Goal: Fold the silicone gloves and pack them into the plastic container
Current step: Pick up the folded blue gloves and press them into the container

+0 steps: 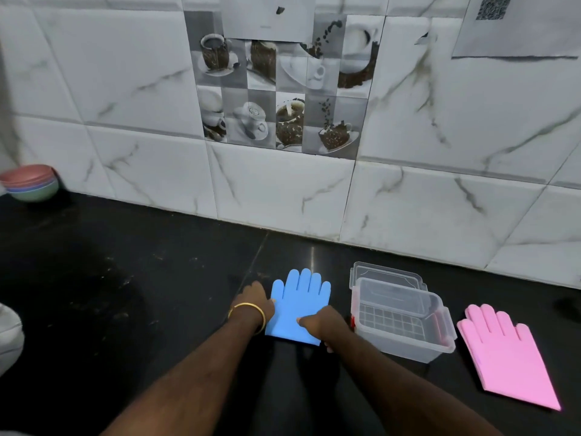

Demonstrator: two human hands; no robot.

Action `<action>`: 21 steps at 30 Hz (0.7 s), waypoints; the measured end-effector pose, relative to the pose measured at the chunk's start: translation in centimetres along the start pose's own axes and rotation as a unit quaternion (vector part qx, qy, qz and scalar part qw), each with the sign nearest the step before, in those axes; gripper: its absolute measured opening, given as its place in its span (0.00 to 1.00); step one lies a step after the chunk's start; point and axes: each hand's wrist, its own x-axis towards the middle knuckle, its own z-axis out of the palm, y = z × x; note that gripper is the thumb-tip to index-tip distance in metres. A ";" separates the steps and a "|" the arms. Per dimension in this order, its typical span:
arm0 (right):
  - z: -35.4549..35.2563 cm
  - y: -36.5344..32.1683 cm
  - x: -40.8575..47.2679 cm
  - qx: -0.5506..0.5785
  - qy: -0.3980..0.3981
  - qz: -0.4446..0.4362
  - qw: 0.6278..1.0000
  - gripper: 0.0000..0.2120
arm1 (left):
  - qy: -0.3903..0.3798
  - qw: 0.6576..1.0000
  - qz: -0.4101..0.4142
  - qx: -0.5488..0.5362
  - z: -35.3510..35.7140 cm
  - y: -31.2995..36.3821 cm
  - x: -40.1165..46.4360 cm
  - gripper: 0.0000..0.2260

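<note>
A blue silicone glove (pixel 298 297) lies flat on the black counter, fingers pointing toward the wall. My left hand (pixel 256 298), with a gold bangle on the wrist, touches the glove's left edge. My right hand (pixel 327 325) rests on the glove's cuff end at the lower right, and its thumb seems to curl under the edge. To the right stands an open clear plastic container (pixel 405 335) with nothing inside; its lid (pixel 385 273) leans behind it. A pink silicone glove (pixel 509 350) lies flat farther right.
A stack of coloured bowls (pixel 31 182) sits at the far left against the tiled wall (pixel 283 184). The black counter (pixel 125 294) stretches left of the gloves. Something white (pixel 9 338) shows at the left edge.
</note>
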 end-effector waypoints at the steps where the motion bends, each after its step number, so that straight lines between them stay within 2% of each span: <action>1: 0.1 0.0 0.1 0.028 -0.013 0.030 0.999 0.25 | -0.021 1.000 -0.009 -0.018 0.3 -0.2 0.1 0.28; 5: 0.5 -0.4 0.4 0.185 -0.030 0.128 0.974 0.26 | -0.087 0.986 -0.060 -0.132 1.3 -0.7 0.9 0.27; 10: 0.6 -0.6 0.6 0.319 -0.064 0.151 0.934 0.23 | -0.128 0.930 -0.146 -0.313 1.9 -0.9 2.1 0.24; 14: 0.2 -0.8 0.1 0.396 -0.100 0.178 0.896 0.21 | -0.161 0.904 -0.169 -0.358 1.2 -0.9 2.6 0.15; 17: 0.2 -1.0 -0.3 0.435 -0.121 0.173 0.875 0.18 | -0.217 0.882 -0.189 -0.374 0.8 -0.6 2.6 0.12; 21: -0.7 -1.8 -0.5 0.474 -0.122 0.170 0.855 0.16 | -0.260 0.807 -0.239 -0.472 0.1 0.0 2.6 0.13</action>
